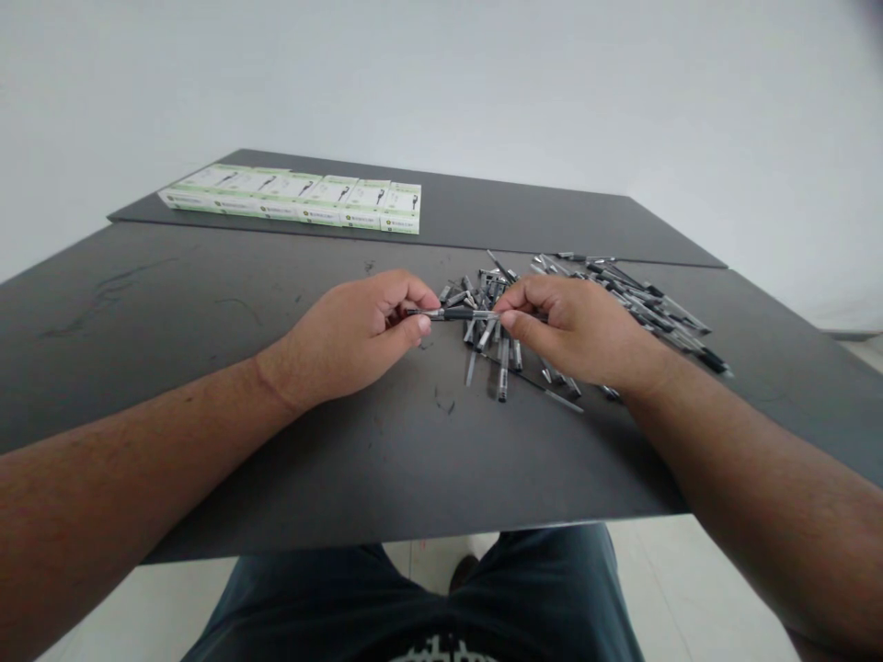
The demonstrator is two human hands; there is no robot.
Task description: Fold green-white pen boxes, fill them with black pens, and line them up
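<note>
A pen [459, 314] with a dark grip and clear barrel is held level between my two hands, above the table. My left hand [365, 333] pinches its left end between thumb and fingers. At the other end, the thumb and fingertips of my right hand [569, 322] close on the pen. Loose clear and black pen parts [502, 368] lie in a heap under and just beyond the pen. My right hand covers some of that heap.
Several more pens [662, 317] are piled to the right, behind my right hand. A row of white and green boxes [345, 195] with pen pictures stands at the far left of the dark table [331, 496]. The table's front edge runs above my legs.
</note>
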